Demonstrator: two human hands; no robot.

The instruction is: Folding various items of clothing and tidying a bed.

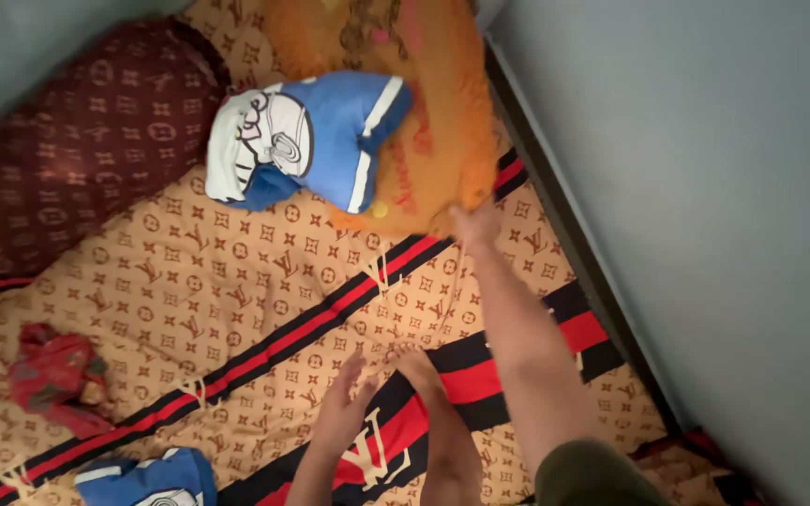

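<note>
right hand (473, 225): gripping orange blanket (442, 112) | left hand (347, 408): open, flat on bedsheet (189, 290)

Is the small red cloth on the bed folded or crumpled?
Crumpled: the small red cloth lies bunched in uneven folds on the patterned tan bedsheet.

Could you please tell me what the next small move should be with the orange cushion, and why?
Probably draw the orange plush cushion slowly toward the body. The right hand grips its lower edge, and the blue-and-white cushion lies partly on it, so a quick pull could tip that one. The left hand rests flat on the patterned sheet.
</note>
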